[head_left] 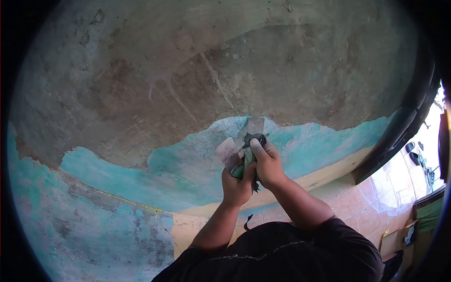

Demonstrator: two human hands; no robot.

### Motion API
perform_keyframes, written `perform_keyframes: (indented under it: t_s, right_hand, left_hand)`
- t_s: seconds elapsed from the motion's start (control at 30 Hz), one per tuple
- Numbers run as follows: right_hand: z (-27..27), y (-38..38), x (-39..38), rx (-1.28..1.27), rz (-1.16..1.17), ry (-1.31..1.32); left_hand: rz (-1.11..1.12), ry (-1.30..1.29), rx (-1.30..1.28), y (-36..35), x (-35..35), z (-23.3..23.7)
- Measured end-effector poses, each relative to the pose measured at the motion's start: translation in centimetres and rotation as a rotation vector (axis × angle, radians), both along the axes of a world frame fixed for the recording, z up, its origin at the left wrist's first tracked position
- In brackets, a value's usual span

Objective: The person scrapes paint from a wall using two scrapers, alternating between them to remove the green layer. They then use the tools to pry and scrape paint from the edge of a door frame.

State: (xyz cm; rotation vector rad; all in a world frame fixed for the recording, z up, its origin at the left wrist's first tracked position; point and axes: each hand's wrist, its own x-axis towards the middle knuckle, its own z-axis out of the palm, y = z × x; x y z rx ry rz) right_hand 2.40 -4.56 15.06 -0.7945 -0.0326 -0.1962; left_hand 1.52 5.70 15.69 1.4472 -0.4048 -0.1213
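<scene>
My left hand (pixel 238 186) is closed round a scraper with a green handle (pixel 238 171), its wide pale blade (pixel 227 152) pointing up and to the left. Beside it, my right hand (pixel 268 164) is closed on a dark bundled cloth (pixel 253 140), with the thumb pressed on top. A greyish flat blade (pixel 255 125) sticks up from the bundle; what it joins is hidden by the cloth. Both hands are close together in front of the wall, almost touching. Dark cloth ends hang below the fingers.
The wall has bare grey-brown plaster (pixel 141 84) above and turquoise paint (pixel 183 174) below. Pinkish floor tiles (pixel 347 199) lie at the lower right. A dark frame (pixel 399 141) stands at the right, with footwear (pixel 414 157) beyond it and a cardboard box (pixel 391 242) below.
</scene>
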Motion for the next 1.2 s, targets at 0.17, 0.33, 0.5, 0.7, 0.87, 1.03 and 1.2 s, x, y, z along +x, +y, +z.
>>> perform_keyframes:
  t_s: [0.17, 0.33, 0.5, 0.7, 0.87, 1.03, 1.2]
  right_hand:
    - [-1.2, 0.2, -0.2, -0.045, -0.043, -0.005]
    - [0.5, -0.1, -0.4, -0.004, 0.015, -0.047]
    - [-1.4, -0.3, 0.0, -0.036, 0.019, -0.062]
    - [0.0, -1.0, -0.2, -0.101, 0.047, -0.078]
    - [-2.7, -1.6, -0.4, -0.237, 0.131, -0.073]
    - [-2.0, -2.6, 0.5, -0.196, 0.177, -0.222]
    - [-1.8, -2.3, -0.2, 0.015, 0.217, -0.259]
  left_hand:
    - [0.074, -0.094, 0.004, -0.4, -0.5, -1.6]
    - [0.048, -0.188, 0.010, -0.9, -0.2, 0.1]
    - [0.151, -0.151, 0.008, -1.0, -0.7, -1.7]
    - [0.062, -0.127, -0.035, -1.1, -0.2, -0.4]
    - [0.127, -0.017, -0.136, -2.0, -1.3, -3.3]
    - [0.092, 0.042, -0.118, -0.9, -1.5, -2.4]
    - [0.049, 0.045, -0.104, -0.3, -0.9, -2.8]
